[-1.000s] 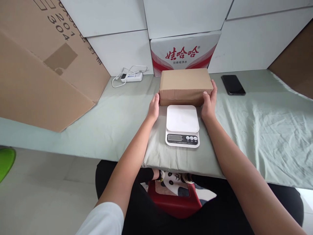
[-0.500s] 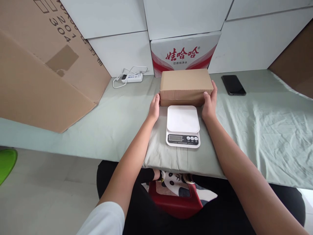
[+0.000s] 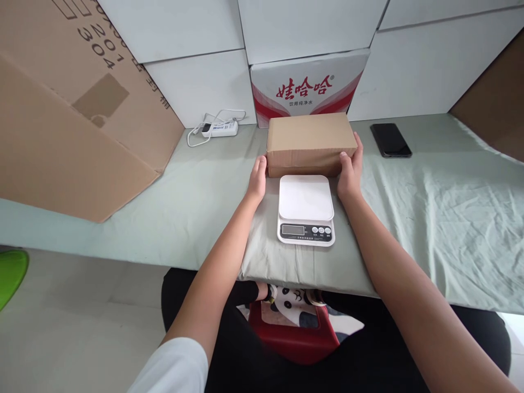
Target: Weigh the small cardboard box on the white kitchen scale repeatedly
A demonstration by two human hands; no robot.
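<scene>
A closed brown cardboard box (image 3: 309, 134) rests on the cloth-covered table behind a white digital kitchen scale (image 3: 306, 210). My left hand (image 3: 257, 177) presses on the box's left end, its fingertips partly hidden behind the edge. On the right end, my right hand (image 3: 351, 166) grips the box with the thumb on the front face and the fingers along the side. Nothing lies on the scale's square platform, and its display looks blank. The scale sits between my forearms, just in front of the box.
A black phone (image 3: 391, 140) lies to the right of the box. At the back left is a white power strip (image 3: 220, 129) with a cable. A printed carton (image 3: 307, 84) stands behind the box. A large cardboard panel (image 3: 82, 125) leans at left; green cloth (image 3: 180, 218) covers the table.
The view has shifted very slightly. Both hands stay on the ends of the box, and the box and scale keep their places.
</scene>
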